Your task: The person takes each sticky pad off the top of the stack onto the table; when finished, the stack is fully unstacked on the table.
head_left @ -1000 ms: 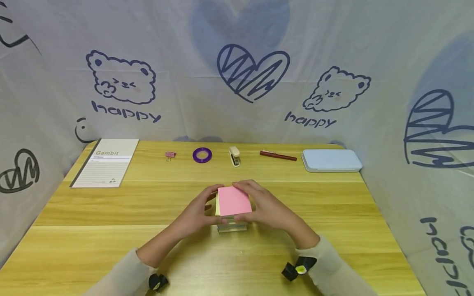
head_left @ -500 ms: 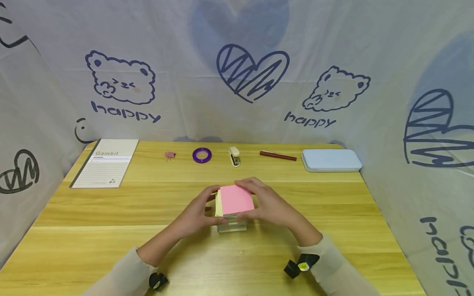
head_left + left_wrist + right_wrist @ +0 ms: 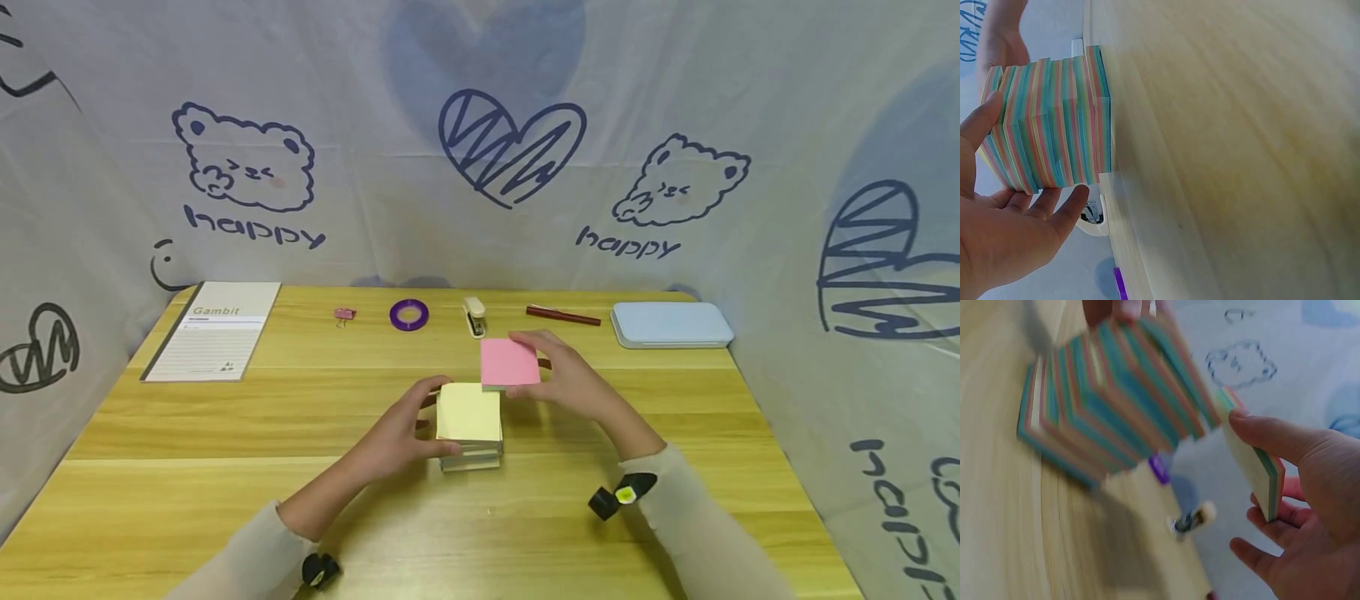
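Two grips are seen in the head view, over the middle of the wooden bench. By the left hand a stack of sticky-note pads is held, its grip spread wide, thumb on the near side and fingers on the far side, presumably so that the uneven pile is steadied. By the right hand a pink-topped pad is pinched across its near and far edges, just past the stack's far right corner; the top is thus left uncovered. Along the bench's far edge a notebook, at the far left corner, a binder clip, a tape roll, a stapler, a pen and a blue case, near the far right corner, are set well apart, seemingly to leave the middle free.

In the left wrist view, thumb and fingers are seen on opposite sides of the stack, whose layers are out of line. The tape roll and stapler are largely cut off, and the right hand is partly covered by the stack.

In the right wrist view, the pad is gripped by thumb and fingers, some fingers partly hidden behind it. The stack is blurred, so whether the pad touches it cannot be told.
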`<state>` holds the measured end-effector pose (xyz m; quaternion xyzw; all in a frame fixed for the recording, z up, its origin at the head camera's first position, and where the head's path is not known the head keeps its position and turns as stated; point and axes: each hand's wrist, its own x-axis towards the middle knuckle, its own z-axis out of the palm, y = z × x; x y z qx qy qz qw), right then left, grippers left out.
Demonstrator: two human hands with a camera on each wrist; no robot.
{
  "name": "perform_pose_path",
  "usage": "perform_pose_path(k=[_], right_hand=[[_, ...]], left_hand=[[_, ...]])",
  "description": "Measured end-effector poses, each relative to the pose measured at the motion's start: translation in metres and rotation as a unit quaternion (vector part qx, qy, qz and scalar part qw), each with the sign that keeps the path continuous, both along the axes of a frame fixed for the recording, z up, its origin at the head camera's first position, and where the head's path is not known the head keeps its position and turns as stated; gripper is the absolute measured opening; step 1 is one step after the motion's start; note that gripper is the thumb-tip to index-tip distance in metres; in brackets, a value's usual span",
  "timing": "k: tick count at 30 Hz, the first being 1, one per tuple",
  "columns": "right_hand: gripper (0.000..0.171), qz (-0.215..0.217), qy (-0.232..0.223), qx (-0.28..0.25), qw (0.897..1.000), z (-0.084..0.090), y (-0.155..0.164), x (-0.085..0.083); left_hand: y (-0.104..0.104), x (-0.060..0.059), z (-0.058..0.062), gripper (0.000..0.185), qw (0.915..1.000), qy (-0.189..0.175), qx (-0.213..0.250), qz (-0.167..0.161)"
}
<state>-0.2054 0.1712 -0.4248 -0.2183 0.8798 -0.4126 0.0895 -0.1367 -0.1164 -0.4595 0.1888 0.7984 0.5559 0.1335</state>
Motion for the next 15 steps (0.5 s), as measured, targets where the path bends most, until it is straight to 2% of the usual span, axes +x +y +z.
perform_pose_path(k=[7,12,15], right_hand=[[0.089,-0.022,-0.009,0.033,0.999,-0.025,0.015,-0.032],[0.088,-0.031,-0.046,0.016,0.998,-0.048,0.020,-0.049],[0.087,-0.026,-0.049,0.016,0.998,-0.061,0.023,-0.055]], left_hand=[[0.001,0.001,0.001,0.086,1.0000,-0.004,-0.002,-0.001],[0.001,0.001,0.001,0.086,1.0000,-0.003,-0.002,-0.002],[0.002,0.001,0.001,0.086,1.0000,-0.005,-0.001,-0.002]])
